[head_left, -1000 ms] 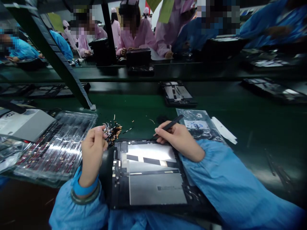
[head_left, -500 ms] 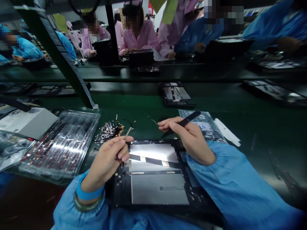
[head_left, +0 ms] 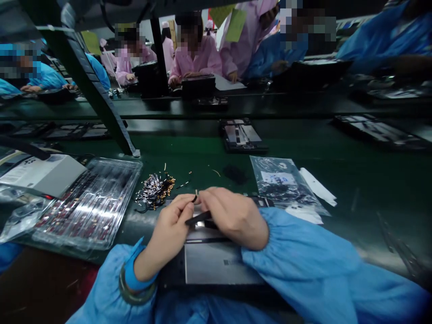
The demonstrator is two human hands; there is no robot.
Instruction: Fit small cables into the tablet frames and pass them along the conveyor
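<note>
**Small strip (head_left: 195, 197) pinched by left hand (head_left: 170, 231), right hand (head_left: 232, 218) just beside it**

The strip is gripped between the thumb and forefinger of the left hand. Its exposed end, partly black and partly pale, is pointed roughly away from the wearer; the rest is hidden, so its full long axis cannot be told. The handling appears to be governed by one relation: the strip lies just to the left of the right hand's fingertips, with the left hand nearer because it is already holding it. Whether the strip is also touched by the right fingertips cannot be made out.

A black tool (head_left: 198, 218) is held in the curled right hand, its long axis slanted across the gap below the strip, its tip directed toward the left hand.

Beneath both hands lies a flat opened device (head_left: 216, 265), its far part largely covered by them. Beyond the left hand, a pile of small parts (head_left: 155, 191) is spread on the green worktop (head_left: 189, 155); farther left, a clear tray (head_left: 91, 202) is filled with rows of pieces. Beyond the right hand, a plastic bag (head_left: 259, 171) is laid flat.
</note>
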